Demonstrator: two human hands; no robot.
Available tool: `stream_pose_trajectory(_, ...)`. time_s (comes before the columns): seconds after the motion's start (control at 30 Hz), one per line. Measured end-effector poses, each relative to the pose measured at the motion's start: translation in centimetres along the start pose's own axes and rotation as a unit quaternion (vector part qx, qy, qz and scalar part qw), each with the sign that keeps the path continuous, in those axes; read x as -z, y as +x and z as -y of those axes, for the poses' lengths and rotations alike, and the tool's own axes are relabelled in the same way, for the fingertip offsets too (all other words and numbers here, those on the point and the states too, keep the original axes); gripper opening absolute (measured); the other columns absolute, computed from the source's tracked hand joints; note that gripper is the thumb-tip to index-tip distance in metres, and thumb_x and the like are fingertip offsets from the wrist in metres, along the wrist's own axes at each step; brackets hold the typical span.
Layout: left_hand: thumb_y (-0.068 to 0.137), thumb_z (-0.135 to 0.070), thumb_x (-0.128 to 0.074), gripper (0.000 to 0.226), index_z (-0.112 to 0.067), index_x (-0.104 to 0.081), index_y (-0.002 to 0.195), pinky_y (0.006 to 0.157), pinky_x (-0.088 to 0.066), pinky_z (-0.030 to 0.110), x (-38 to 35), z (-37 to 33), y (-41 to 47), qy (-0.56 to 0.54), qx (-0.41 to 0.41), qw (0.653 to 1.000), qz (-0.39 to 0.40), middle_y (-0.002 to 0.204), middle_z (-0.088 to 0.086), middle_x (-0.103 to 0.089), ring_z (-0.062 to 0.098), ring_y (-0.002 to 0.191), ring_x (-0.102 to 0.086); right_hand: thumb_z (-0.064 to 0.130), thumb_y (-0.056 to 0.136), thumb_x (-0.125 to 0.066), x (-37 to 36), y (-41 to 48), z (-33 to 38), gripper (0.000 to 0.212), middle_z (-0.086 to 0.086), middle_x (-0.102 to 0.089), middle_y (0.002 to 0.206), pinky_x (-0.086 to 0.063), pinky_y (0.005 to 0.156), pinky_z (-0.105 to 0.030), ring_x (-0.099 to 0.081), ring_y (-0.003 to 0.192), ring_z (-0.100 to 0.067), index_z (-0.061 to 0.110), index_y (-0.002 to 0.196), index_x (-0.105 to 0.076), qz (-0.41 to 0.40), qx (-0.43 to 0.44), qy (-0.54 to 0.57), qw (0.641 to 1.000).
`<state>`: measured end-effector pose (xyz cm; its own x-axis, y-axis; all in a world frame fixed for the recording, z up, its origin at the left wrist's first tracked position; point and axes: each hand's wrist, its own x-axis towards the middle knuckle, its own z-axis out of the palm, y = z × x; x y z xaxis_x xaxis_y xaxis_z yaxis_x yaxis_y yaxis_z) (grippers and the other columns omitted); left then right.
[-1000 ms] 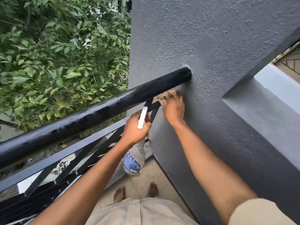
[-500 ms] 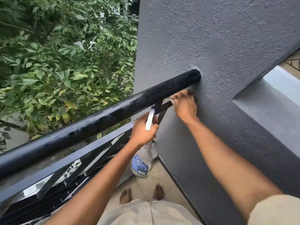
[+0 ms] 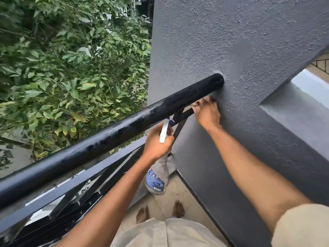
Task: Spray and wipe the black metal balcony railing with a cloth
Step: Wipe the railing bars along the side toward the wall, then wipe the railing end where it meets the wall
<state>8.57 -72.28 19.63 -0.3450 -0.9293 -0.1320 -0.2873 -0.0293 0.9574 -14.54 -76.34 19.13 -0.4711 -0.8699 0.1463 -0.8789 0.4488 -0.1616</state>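
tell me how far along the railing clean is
Done: the top rail looks wet and streaked near the wall, so it has probably been sprayed. In hand: the left hand grips the spray bottle, the right hand works under the rail's wall end; blur hides any cloth. Left: likely the lower bars, which show no clear wiping.

Right hand [image 3: 206, 113] blurred beneath the rail [image 3: 124, 129] — grip unclear.

pale tiled floor [image 3: 161, 205] lies between black railing [image 3: 106, 138] and grey wall [image 3: 204, 175]; a left foot [image 3: 142, 214] and right foot [image 3: 178, 209] stand on it.
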Motion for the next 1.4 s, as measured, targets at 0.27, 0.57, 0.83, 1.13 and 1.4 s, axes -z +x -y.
stream_pose_trajectory(0.27, 0.069, -0.018, -0.054, 0.019, -0.021, -0.064, 0.086, 0.060, -0.061, 0.051, 0.6, 0.5, -0.4, -0.011, -0.001, 1.000, 0.015, 0.076, 0.003, -0.067, 0.027, 0.057, -0.066, 0.023, 0.095, -0.056, -0.1, -5.7, 2.0, 0.029, -0.011, -0.054, 0.123, -0.047, 0.084, -0.044, -0.048, 0.110, -0.034, 0.017, 0.124, -0.059, 0.023, 0.152, 0.067, 0.986)
stream_pose_trajectory(0.57, 0.070, -0.020, -0.054, 0.020, -0.019, -0.064, 0.087, 0.058, -0.062, 0.045, 1.5, 0.9, -1.1, -0.036, 0.006, 0.999, 0.018, 0.078, 0.006, -0.067, 0.023, 0.056, -0.066, 0.021, 0.094, -0.049, 0.5, -2.4, 2.9, 0.024, -0.019, -0.058, 0.117, -0.045, 0.095, -0.041, -0.054, 0.111, -0.040, 0.009, 0.108, -0.066, -0.016, 0.033, 0.021, 0.999)
stream_pose_trajectory(0.83, 0.070, -0.018, -0.055, 0.017, -0.017, -0.063, 0.085, 0.061, -0.063, 0.049, 1.1, 0.7, -0.9, -0.044, 0.000, 0.999, 0.031, 0.076, 0.006, -0.067, 0.024, 0.054, -0.066, 0.021, 0.098, -0.049, 0.7, -2.1, 1.3, 0.024, -0.013, -0.051, 0.129, -0.046, 0.096, -0.043, -0.047, 0.121, -0.036, 0.013, 0.120, -0.056, -0.003, 0.042, 0.003, 0.999)
stream_pose_trajectory(1.13, 0.070, -0.017, -0.055, 0.015, -0.020, -0.062, 0.082, 0.066, -0.062, 0.055, 0.7, 1.2, -0.9, -0.041, 0.001, 0.999, 0.028, 0.073, 0.002, -0.065, 0.022, 0.056, -0.066, 0.030, 0.094, -0.057, 0.0, -5.8, 2.8, 0.031, -0.011, -0.055, 0.123, -0.052, 0.087, -0.047, -0.050, 0.115, -0.034, 0.017, 0.122, -0.058, 0.027, 0.096, 0.073, 0.992)
stream_pose_trajectory(1.4, 0.066, -0.019, -0.054, 0.018, -0.026, -0.062, 0.081, 0.065, -0.060, 0.057, 0.6, 0.8, -1.3, 0.005, 0.009, 0.999, 0.043, 0.071, 0.000, -0.064, 0.031, 0.063, -0.067, 0.021, 0.095, -0.055, 0.1, -0.3, 1.7, 0.029, -0.011, -0.057, 0.132, -0.043, 0.101, -0.037, -0.049, 0.123, -0.033, 0.015, 0.123, -0.060, -0.018, -0.065, 0.025, 0.997)
